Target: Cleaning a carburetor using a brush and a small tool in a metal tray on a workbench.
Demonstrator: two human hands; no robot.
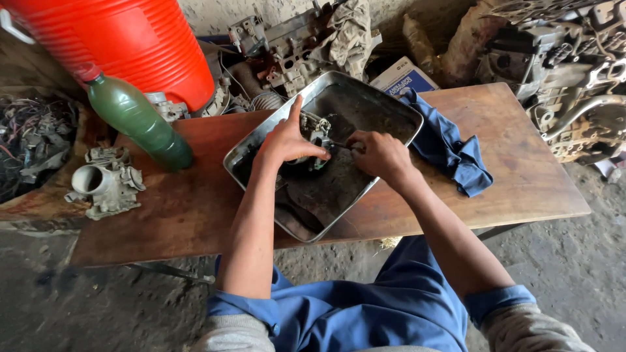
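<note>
Small metal engine part (315, 140) in a steel tray (261, 133)

The part is a grimy grey casting with small fittings and a greenish piece on its near side, sitting in the middle of the shallow rectangular tray. The tray's floor is dark with oily residue; it lies cornerwise on the wooden bench (521, 176), far corner toward the wall.

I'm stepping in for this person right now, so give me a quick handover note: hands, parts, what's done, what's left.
Left hand: steadies the small metal engine part inside the steel tray, forefinger raised.
Right hand: closed on a thin tool, tip at the part; what kind of tool is unclear.
Nearby: blue rag right of the tray, green bottle and grey housing left.
Done: part sits in the dirty tray.
Left: work on the part is in hand; how far along cannot be told.
</note>
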